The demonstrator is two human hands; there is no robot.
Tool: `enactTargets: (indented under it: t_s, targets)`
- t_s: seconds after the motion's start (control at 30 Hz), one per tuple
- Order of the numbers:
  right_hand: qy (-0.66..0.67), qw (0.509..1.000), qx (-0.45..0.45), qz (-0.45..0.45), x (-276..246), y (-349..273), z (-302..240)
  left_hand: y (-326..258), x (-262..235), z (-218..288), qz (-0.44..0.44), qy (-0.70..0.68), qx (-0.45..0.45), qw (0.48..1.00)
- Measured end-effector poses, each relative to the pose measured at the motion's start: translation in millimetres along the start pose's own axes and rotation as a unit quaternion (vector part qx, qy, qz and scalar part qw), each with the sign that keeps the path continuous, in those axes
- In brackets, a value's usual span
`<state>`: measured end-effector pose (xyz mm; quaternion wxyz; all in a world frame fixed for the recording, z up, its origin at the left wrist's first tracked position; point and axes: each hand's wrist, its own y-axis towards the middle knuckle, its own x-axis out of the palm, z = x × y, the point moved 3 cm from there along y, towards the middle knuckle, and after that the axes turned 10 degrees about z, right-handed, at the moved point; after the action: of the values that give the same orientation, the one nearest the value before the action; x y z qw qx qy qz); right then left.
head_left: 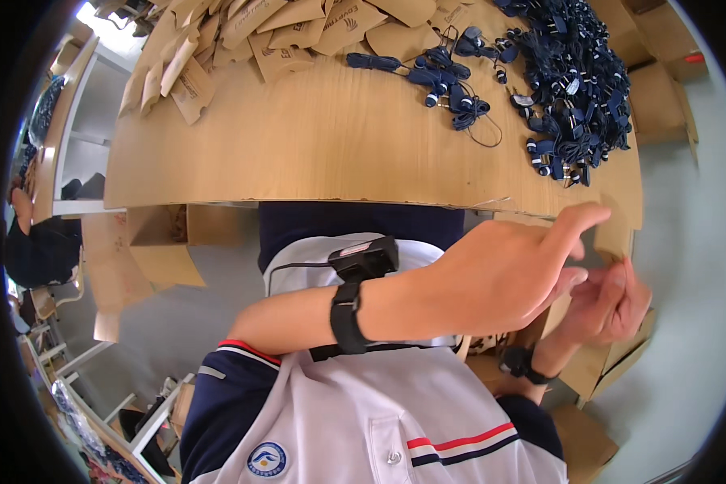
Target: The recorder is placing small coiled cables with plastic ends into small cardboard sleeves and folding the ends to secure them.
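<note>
My left arm reaches across my body, and my left hand (pixel 512 266) is off the table's front right corner. Its index finger is stretched out and the thumb stands apart, with nothing visible in it. Close beside it, my right hand (pixel 609 306) has its fingers closed in a pinch. A tan kraft-paper piece (pixel 615 234), like a small pillow pack, rises from those fingertips past the table's edge. Part of it is hidden behind my left hand. A large heap of dark blue wired earphones (pixel 577 89) lies on the table just beyond both hands.
Many kraft pillow packs (pixel 290 32) pile up at the far left of the wooden table (pixel 298 153). A few loose earphones (pixel 452 81) lie near the middle. Cardboard boxes (pixel 661 97) stand to the right, and an opened carton (pixel 165 242) sits below at left. Another person (pixel 44 242) is at far left.
</note>
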<state>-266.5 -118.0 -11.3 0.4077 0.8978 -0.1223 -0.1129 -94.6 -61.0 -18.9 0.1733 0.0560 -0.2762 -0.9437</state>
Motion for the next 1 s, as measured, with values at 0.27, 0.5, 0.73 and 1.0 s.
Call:
enactTargets:
  t_s: [0.27, 0.5, 0.73, 1.0]
  targets:
    - [-0.345, 0.910, 0.228, -0.018, -165.3, -114.2, 136.8, 2.0, -119.7, 12.9, -0.111, 0.237, -0.139, 0.955]
    - [-0.194, 0.964, -0.046, -0.175, -4.9, -34.3, 56.7, 59.1, -163.7, -59.8, -0.105, 0.573, 0.161, 0.797]
    - [0.083, 0.943, -0.157, -0.281, 137.8, 4.4, -46.7, 78.9, -179.6, -59.1, -0.087, 0.543, 0.118, 0.827]
    - [0.145, 0.944, -0.106, -0.278, 188.0, 8.8, -80.4, 62.1, -164.1, 15.2, 0.076, 0.277, 0.090, 0.954]
